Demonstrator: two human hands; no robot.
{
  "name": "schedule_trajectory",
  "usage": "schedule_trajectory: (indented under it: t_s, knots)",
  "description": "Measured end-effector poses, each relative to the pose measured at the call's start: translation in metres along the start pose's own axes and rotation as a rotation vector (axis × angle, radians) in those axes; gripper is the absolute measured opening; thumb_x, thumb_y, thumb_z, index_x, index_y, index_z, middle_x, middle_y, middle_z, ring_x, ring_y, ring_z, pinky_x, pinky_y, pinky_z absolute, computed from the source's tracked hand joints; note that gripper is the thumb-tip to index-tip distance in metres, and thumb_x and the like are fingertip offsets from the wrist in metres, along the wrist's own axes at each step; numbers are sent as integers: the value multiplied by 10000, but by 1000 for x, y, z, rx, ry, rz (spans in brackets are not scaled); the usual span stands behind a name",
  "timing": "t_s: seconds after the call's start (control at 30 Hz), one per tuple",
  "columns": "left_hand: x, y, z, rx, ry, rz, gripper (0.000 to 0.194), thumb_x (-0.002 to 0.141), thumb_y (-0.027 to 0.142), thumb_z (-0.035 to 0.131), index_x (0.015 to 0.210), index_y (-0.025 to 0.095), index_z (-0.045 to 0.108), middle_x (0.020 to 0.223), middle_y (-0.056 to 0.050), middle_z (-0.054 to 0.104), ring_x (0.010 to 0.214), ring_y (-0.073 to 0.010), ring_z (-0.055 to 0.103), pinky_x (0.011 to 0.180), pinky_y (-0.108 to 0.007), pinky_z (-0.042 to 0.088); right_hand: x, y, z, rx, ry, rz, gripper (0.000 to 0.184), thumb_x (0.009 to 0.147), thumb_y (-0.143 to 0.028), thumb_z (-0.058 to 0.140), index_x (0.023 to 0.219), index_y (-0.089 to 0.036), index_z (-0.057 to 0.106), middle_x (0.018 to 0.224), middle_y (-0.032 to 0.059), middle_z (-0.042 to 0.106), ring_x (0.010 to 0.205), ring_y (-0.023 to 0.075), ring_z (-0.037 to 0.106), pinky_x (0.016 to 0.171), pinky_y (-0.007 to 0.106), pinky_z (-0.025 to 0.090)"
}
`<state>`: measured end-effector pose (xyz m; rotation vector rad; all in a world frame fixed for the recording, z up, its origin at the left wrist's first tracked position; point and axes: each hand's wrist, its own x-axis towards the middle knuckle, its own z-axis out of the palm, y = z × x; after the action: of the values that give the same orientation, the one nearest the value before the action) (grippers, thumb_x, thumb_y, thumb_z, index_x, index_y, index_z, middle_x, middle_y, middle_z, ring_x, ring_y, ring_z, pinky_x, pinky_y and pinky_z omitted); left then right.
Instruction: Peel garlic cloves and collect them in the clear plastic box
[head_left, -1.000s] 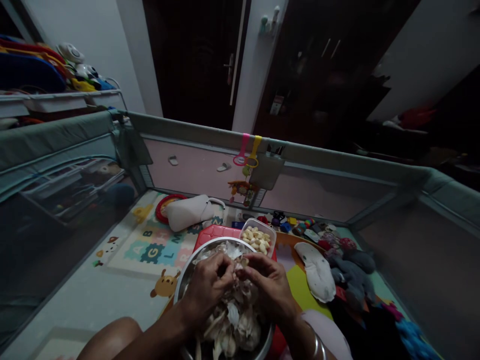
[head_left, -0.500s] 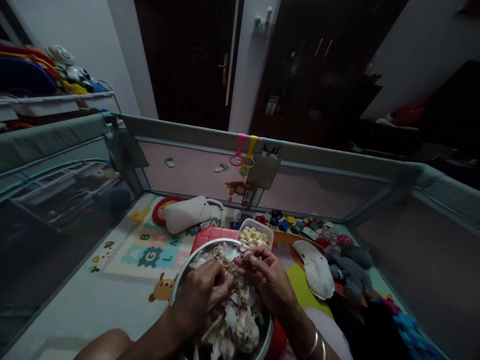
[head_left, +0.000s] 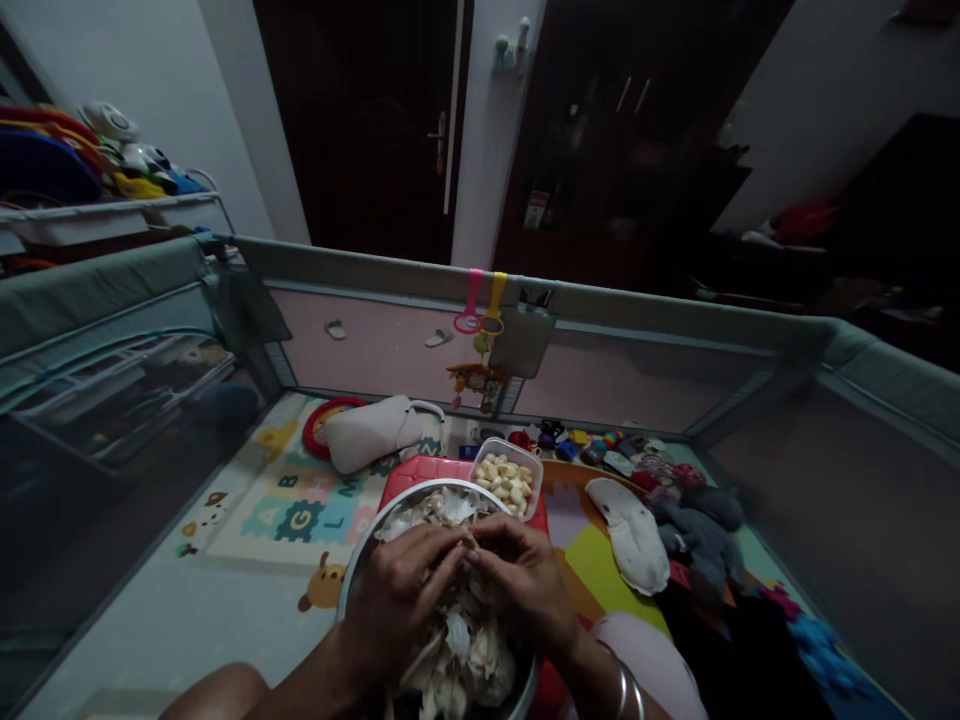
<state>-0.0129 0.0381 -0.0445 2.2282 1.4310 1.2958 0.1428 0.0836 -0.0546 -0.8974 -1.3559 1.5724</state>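
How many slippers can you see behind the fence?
2. One slipper lies beyond the far fence, toward the left; the other slipper is right of it, nearer the pink strap. More could be hidden.

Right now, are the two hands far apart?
No, the left hand and the right hand are close together above the bowl.

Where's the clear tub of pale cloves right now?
Head view, slightly right of centre: the clear tub is on the red surface, just beyond the metal bowl and farther out than the right hand.
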Motion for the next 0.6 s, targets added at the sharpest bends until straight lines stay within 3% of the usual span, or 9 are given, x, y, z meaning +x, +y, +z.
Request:
schedule_trajectory:
  t_s: [0.3, 0.6]
  knots:
    - [1, -3, 3, 31, -39, 39, 181, 868, 160, 420, 909, 159, 597, 831, -59, 689, 760, -162, 652, 704, -271, 523, -2, 5, -2, -194, 16, -230, 93, 677, -194, 683, 763, -198, 719, 711, 26, 681, 670, 153, 602, 636, 250, 474]
    - [3, -3, 2, -6, -68, 9, 170, 875, 169, 414, 868, 169, 584, 787, -42, 680, 720, -154, 645, 653, -252, 503, -4, 3, -1, -293, 5, -235, 105, 697, -180, 656, 781, -191, 719, 682, 19, 691, 612, 139, 602, 576, 229, 469]
